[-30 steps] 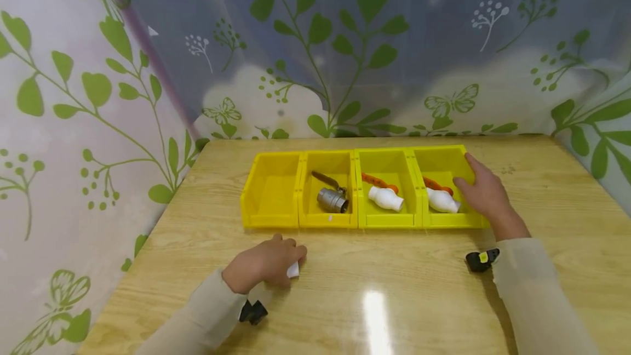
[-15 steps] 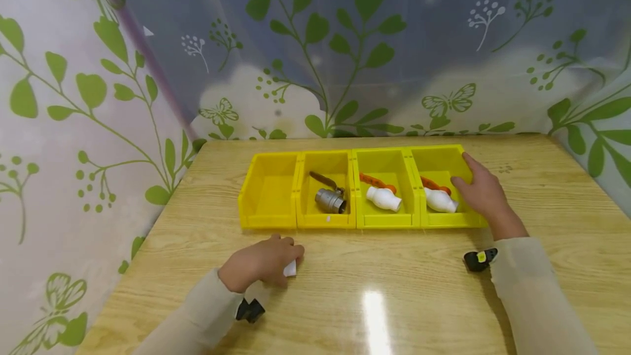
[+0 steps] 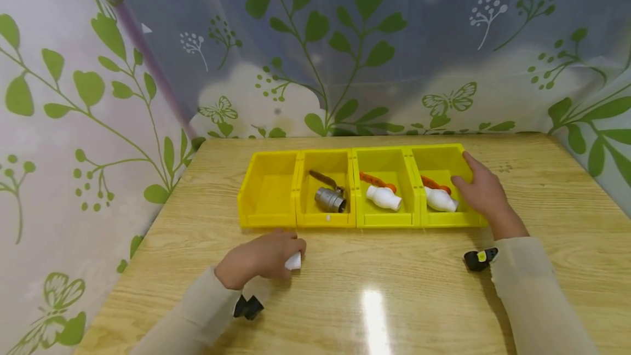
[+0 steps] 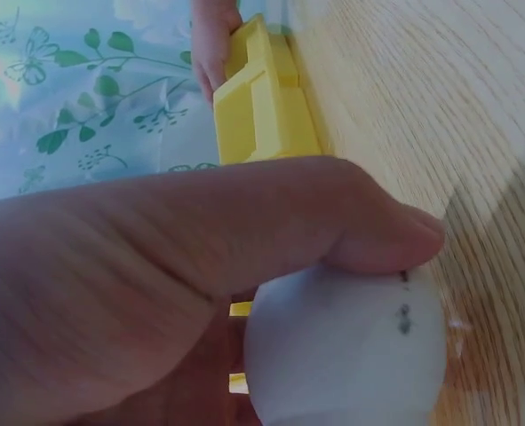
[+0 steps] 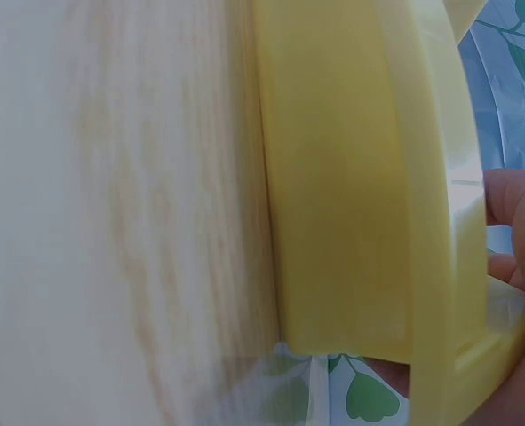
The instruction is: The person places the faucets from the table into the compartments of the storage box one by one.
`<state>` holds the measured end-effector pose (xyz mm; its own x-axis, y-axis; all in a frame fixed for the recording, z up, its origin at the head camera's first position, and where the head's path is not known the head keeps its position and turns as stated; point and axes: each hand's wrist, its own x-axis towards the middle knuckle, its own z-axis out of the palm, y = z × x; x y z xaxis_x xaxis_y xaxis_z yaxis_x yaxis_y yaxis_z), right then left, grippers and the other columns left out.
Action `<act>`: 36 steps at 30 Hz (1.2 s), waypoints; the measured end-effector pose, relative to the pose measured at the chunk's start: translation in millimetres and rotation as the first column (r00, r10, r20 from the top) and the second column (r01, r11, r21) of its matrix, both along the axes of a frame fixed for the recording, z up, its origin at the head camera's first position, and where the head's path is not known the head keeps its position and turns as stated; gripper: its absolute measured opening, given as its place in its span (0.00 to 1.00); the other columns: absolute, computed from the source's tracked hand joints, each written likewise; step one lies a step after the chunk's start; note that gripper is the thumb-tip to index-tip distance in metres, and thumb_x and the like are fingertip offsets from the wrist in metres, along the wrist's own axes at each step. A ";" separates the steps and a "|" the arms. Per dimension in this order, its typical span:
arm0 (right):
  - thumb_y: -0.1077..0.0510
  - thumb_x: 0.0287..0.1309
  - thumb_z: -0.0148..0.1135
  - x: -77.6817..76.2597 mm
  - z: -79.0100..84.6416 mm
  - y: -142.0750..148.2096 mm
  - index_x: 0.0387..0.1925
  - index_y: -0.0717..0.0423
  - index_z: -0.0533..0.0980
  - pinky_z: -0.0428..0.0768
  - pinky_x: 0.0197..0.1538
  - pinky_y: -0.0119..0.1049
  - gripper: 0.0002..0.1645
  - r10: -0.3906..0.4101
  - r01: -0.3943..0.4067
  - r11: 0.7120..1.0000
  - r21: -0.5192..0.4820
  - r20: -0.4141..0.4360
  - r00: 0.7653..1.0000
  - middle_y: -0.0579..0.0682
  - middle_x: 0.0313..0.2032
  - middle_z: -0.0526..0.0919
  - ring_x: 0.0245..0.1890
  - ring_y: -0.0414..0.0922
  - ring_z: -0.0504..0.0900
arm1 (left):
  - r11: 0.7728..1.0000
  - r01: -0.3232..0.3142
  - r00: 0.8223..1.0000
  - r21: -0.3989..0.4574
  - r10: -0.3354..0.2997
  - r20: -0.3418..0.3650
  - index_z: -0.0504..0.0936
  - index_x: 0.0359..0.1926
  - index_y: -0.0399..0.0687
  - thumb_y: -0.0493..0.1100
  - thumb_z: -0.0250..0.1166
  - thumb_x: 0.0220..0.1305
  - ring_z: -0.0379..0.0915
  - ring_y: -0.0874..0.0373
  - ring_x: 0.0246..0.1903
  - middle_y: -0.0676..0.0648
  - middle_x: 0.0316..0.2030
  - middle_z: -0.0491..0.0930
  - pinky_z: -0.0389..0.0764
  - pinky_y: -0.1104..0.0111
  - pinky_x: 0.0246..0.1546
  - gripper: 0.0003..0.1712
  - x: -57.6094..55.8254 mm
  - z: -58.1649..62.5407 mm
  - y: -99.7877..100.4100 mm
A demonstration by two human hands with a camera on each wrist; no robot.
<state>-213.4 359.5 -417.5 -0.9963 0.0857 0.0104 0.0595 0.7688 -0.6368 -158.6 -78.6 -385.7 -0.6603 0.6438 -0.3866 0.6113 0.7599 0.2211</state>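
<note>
In the head view, my left hand (image 3: 261, 256) grips a white plastic ball valve (image 3: 293, 261) in front of the bins, low over the table. Its ribbed end shows past the fingers; the left wrist view shows its rounded white body (image 4: 346, 346) with dark marks under my thumb. My right hand (image 3: 485, 193) holds the side wall of the rightmost yellow bin (image 3: 455, 160), thumb on the inner side. That bin contains a white ball valve (image 3: 440, 200) with an orange handle, and the bin to its left has a similar valve (image 3: 383, 198).
Of the joined yellow bins, the one second from left holds a metal ball valve (image 3: 330, 200) with a brown handle. The leftmost bin (image 3: 271, 190) has nothing in it. They stand on a wooden table (image 3: 419, 289) before a leaf-patterned curtain (image 3: 276, 32).
My left hand has shifted up slightly toward the bins and turned the white valve a little, so more of its ribbed end shows. The right hand stays on the bin.
</note>
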 end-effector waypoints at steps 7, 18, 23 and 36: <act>0.51 0.72 0.45 0.0 0.3 -0.1 0.76 0.60 0.37 0.55 0.63 0.68 0.43 0.002 -0.002 1.000 0.004 -0.001 1.000 0.71 0.72 0.45 0.68 0.72 0.50 | 0.999 0.041 0.997 0.010 -0.040 -0.065 0.80 0.42 0.45 0.40 0.71 0.53 0.65 0.55 0.36 0.50 0.38 0.74 0.69 0.66 0.38 0.15 -2.0 -1.9 -0.3; 0.51 0.72 0.45 0.8 2.4 -2.3 0.76 0.61 0.37 0.54 0.64 0.67 0.43 -0.003 0.003 1.000 -0.003 0.000 1.000 0.71 0.72 0.45 0.69 0.72 0.48 | 0.992 0.062 0.996 0.109 -0.055 -0.068 0.80 0.41 0.48 0.40 0.72 0.51 0.68 0.58 0.33 0.49 0.39 0.73 0.72 0.68 0.35 0.15 -5.1 -3.6 -2.4; 0.51 0.72 0.45 0.7 3.0 -2.2 0.76 0.61 0.37 0.54 0.63 0.68 0.43 -0.003 0.003 1.000 0.004 -0.005 1.000 0.71 0.72 0.45 0.68 0.72 0.49 | 0.990 0.072 0.995 0.125 -0.063 -0.075 0.80 0.42 0.50 0.39 0.72 0.52 0.69 0.55 0.36 0.48 0.41 0.74 0.73 0.65 0.39 0.15 -5.3 -1.8 -2.9; 0.51 0.72 0.44 0.8 1.8 -3.0 0.76 0.59 0.37 0.54 0.63 0.68 0.43 -0.017 0.017 1.000 0.006 -0.001 1.000 0.71 0.72 0.45 0.68 0.72 0.49 | 0.986 0.095 0.994 0.134 -0.086 -0.067 0.80 0.43 0.52 0.39 0.71 0.54 0.69 0.55 0.37 0.46 0.44 0.75 0.75 0.66 0.39 0.15 -6.9 -3.0 -6.3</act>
<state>-212.6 356.5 -415.7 -0.9947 0.1022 0.0114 0.0720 0.7716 -0.6320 -165.6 -84.9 -388.6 -0.6168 0.7458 -0.2516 0.6917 0.6662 0.2789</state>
